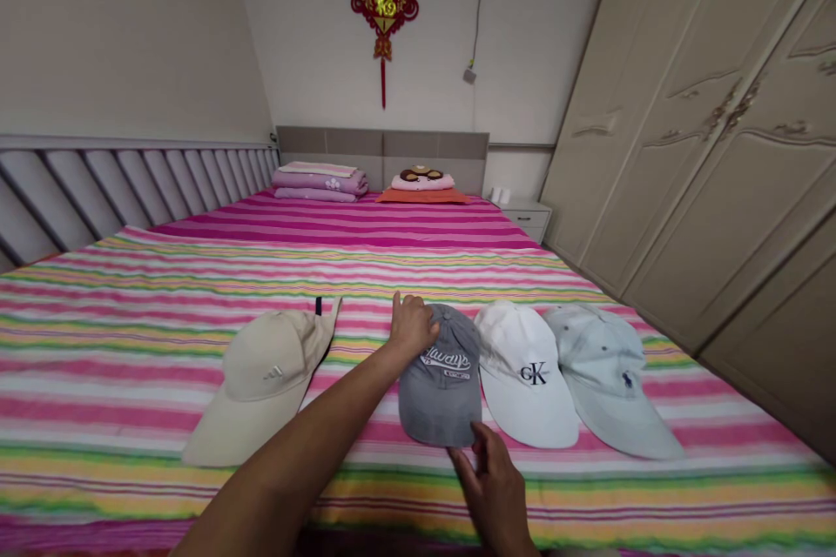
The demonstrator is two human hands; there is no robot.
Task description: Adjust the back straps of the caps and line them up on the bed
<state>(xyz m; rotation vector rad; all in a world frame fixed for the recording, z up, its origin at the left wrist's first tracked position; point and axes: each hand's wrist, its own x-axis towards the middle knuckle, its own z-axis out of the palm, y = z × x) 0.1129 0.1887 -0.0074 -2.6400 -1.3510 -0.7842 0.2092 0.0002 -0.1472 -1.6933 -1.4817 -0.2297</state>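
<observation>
A grey baseball cap [441, 405] with white lettering lies on the bed between my hands, its brim pointing toward me. My left hand [414, 326] reaches over its far left side, fingers curled onto the crown; the fingertips are partly hidden. At the brim's near right corner, my right hand [493, 483] pinches the edge between thumb and fingers. Touching the grey cap on the right is a white cap [522, 357] marked CK. A pale blue-grey cap [604, 374] sits beside that one. Apart on the left, a beige cap [265, 365] rests with its strap sticking out.
A striped sheet [131, 365] covers the bed. Folded purple bedding [320, 183] and a pink pillow [423, 181] are at the headboard [431, 148]. A metal rail [131, 183] runs along the left, a wardrobe [685, 130] along the right, with a nightstand [528, 218] beyond.
</observation>
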